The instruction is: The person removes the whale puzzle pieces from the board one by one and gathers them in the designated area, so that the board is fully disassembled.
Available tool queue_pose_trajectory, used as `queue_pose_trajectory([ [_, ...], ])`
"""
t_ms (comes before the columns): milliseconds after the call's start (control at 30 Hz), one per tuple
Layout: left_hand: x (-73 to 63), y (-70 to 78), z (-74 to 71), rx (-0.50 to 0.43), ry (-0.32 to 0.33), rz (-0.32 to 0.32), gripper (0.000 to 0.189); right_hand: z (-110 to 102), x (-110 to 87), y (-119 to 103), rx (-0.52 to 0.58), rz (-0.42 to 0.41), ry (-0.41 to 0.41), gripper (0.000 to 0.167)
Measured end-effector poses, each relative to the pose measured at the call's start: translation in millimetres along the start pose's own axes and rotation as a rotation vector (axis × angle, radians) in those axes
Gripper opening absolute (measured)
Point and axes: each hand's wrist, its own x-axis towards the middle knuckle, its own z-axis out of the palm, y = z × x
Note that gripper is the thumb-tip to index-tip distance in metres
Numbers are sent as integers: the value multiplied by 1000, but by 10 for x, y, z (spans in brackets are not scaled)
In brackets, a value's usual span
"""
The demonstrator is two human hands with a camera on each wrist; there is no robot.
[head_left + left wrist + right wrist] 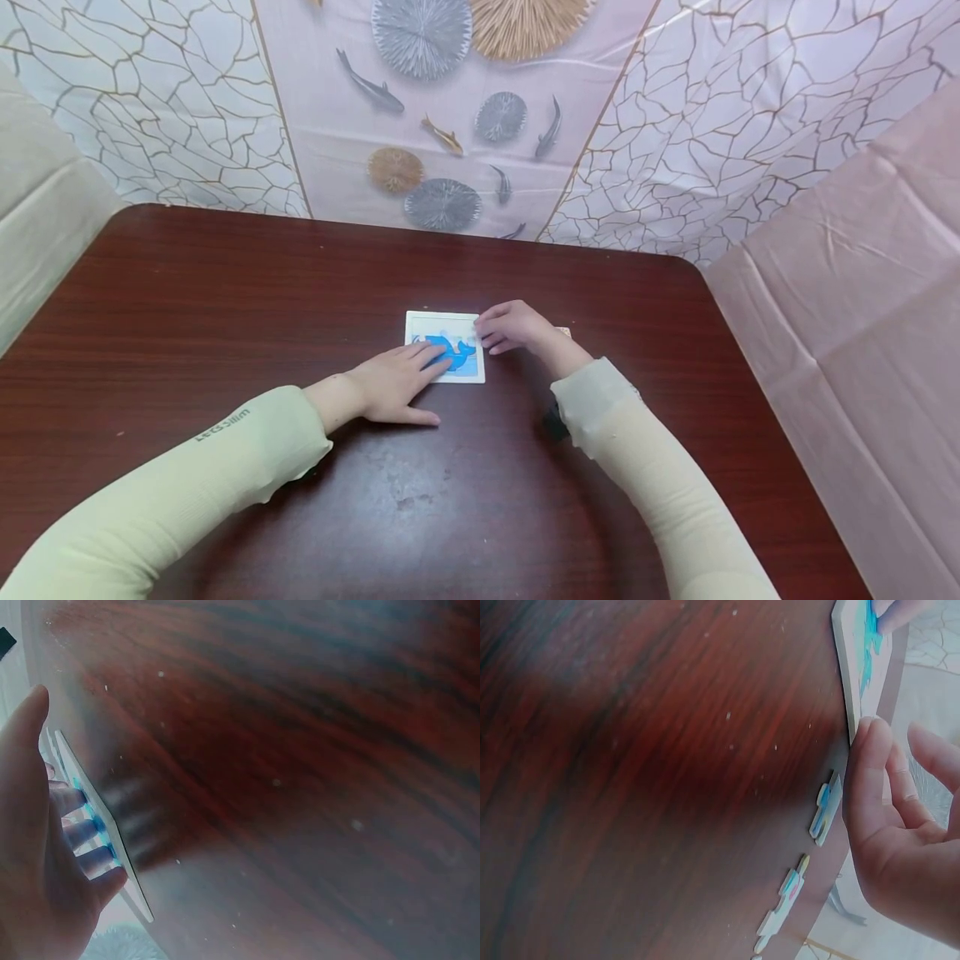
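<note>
A white-framed puzzle board (441,316) with a blue whale picture (462,353) lies flat in the middle of the table. My left hand (393,385) rests on its left part, fingers spread over the picture and the thumb out on the table side. In the left wrist view, that hand's fingers (94,859) reach across the board (137,896). At the right edge of the board is my right hand (517,325), its bent fingertips touching the rim. The right wrist view shows the thumb (934,750) apart from these fingertips, with nothing visible pinched.
Beyond the right hand, loose puzzle pieces lie on the table: one piece (826,808) near the board and others (784,902) farther off. The right wrist mostly hides them in the head view. Patterned cloth (450,125) hangs behind the brown table (247,283).
</note>
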Motion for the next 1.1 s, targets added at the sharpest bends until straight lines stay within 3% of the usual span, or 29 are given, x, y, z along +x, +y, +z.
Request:
queue_pose_trajectory([
  [700, 7, 4, -6, 37, -22, -17, 84, 135, 24, -119, -181, 1, 32, 27],
  [1100, 30, -7, 2, 45, -17, -13, 83, 168, -2, -140, -173, -9, 22, 31],
])
